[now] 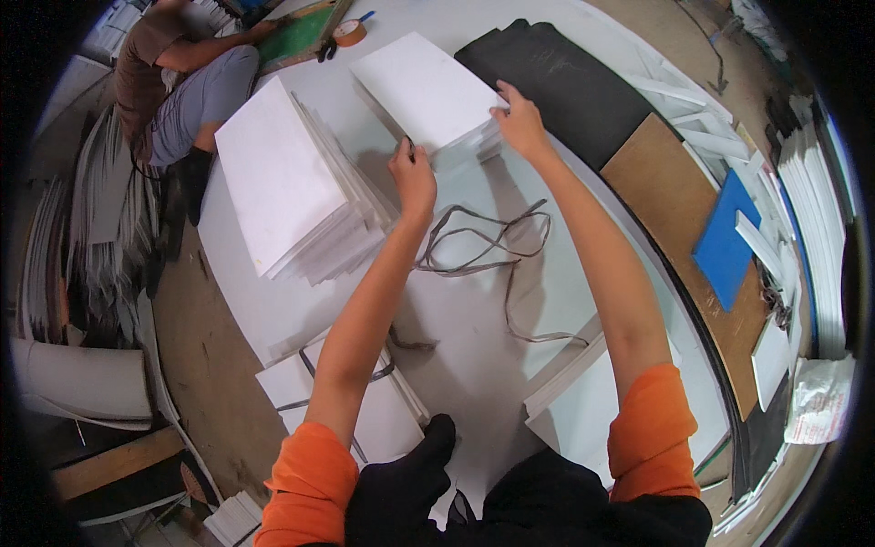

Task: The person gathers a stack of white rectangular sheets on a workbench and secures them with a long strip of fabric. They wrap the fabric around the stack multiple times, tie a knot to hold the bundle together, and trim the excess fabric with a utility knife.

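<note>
Item, a thick stack of rectangular white sheets [428,89]: we find it at the upper centre of the pale table [460,356], between the black sheet and the larger stack. We cannot tell whether it is lifted.

Item, left hand [415,175]: fingers curled closed, holding the stack's near left corner.

Item, right hand [522,121]: narrow grip, thumb and forefinger holding the near right corner.

Also listed: one larger white sheet stack [278,178], uneven-edged, left of the hands; one loose tangle of grey-brown cord [478,266], nearer us; one strapped bundle of white sheets [392,415], lower left; one wide black sheet [565,77], right; one blue rectangular panel [726,239] on brown board [661,178].
</note>
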Action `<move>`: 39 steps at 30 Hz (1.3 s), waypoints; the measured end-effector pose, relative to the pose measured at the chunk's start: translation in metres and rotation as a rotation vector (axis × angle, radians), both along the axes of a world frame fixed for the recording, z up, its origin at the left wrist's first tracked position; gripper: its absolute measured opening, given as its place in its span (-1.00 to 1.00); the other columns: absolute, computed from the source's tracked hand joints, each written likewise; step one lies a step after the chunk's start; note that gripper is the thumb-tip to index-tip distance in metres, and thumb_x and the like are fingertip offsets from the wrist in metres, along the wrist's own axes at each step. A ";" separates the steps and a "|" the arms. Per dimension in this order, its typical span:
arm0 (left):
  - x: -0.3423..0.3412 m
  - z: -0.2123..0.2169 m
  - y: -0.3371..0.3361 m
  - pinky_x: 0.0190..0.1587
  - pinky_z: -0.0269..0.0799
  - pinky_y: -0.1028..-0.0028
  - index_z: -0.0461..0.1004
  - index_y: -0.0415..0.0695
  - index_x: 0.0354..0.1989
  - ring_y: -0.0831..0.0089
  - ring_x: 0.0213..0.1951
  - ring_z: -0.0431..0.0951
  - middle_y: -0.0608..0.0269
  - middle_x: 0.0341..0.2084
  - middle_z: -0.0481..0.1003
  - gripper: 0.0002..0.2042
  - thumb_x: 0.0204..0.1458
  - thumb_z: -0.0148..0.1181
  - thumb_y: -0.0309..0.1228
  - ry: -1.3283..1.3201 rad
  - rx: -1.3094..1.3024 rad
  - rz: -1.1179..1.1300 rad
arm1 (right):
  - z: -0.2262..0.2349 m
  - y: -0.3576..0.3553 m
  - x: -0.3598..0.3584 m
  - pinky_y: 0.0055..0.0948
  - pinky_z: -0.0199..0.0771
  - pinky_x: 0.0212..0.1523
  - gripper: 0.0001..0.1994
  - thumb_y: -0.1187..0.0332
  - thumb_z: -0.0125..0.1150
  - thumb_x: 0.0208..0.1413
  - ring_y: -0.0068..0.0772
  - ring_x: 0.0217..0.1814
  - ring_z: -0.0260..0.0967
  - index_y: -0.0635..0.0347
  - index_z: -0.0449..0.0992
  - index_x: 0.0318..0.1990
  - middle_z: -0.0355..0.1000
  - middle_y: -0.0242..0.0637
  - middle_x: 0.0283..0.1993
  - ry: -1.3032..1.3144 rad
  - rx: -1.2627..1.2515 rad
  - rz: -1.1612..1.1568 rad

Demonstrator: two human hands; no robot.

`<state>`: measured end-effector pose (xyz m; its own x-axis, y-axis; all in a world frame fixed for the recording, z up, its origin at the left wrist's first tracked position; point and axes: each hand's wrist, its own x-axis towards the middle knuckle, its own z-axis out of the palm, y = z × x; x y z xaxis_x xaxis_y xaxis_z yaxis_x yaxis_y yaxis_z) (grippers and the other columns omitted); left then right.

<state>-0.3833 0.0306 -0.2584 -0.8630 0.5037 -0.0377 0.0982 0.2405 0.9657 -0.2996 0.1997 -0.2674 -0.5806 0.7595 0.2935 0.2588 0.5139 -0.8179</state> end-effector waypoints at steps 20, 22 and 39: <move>-0.002 0.033 -0.006 -0.06 0.31 0.49 0.22 -0.40 0.01 0.38 -0.06 0.33 0.06 -0.04 0.30 -0.53 -0.02 0.12 -0.35 -0.267 0.250 0.045 | 0.032 0.009 0.008 -0.49 0.34 -0.19 -0.59 0.33 0.20 -0.08 -0.42 -0.21 0.38 0.24 0.31 -0.05 0.42 -0.14 -0.18 0.180 -0.301 -0.123; 0.000 0.022 -0.008 -0.06 0.31 0.48 0.25 -0.39 -0.02 0.39 -0.09 0.36 0.08 -0.07 0.32 -0.56 -0.02 0.11 -0.35 -0.204 0.197 0.075 | 0.026 0.008 0.009 -0.45 0.32 -0.13 -0.59 0.33 0.17 -0.06 -0.37 -0.13 0.35 0.23 0.29 -0.03 0.40 -0.13 -0.13 0.106 -0.343 -0.119; -0.006 0.011 -0.007 -0.22 0.31 0.44 0.26 -0.31 -0.07 0.39 -0.22 0.35 0.14 -0.24 0.35 -0.59 0.01 -0.01 -0.24 -0.313 0.110 0.104 | 0.044 -0.014 -0.003 -0.31 0.23 0.01 -0.48 0.23 0.17 -0.09 -0.09 0.01 0.26 0.25 0.20 0.03 0.32 0.02 -0.08 -0.082 -0.344 -0.107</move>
<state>-0.3897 0.0233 -0.2477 -0.8654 0.4291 -0.2590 -0.2261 0.1269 0.9658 -0.3023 0.1853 -0.2239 -0.5033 0.8634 -0.0335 0.3682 0.1792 -0.9123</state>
